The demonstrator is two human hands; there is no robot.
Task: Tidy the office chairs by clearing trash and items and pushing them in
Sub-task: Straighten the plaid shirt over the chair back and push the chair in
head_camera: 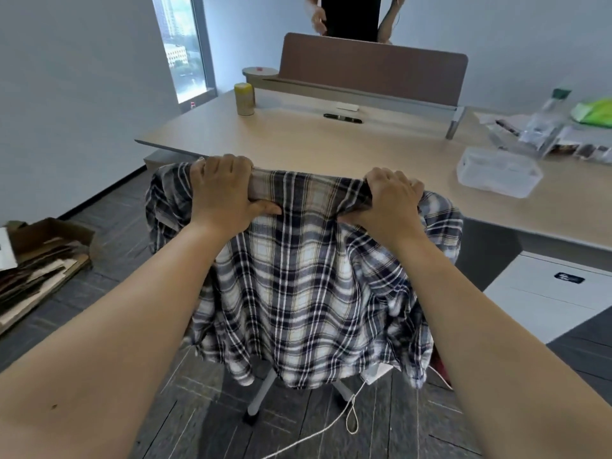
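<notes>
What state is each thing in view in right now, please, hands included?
left hand: grips the chair top through the shirt.
right hand: grips the chair top likewise.
plaid shirt: draped over the chair back, hanging loose.
chair: close to the desk edge; only its white base legs show.
clear container: on the desk, lidded.
bottle: upright, capped.
yellow canister: upright.
cardboard: flattened, piled on the floor.

Plaid shirt (pixel 308 276) navy, white, tan check; behind shirt, desk (pixel 331 140) pale wood, canister (pixel 244 99) yellow, divider panel (pixel 374 67) brown, pen (pixel 342 118) black
</notes>
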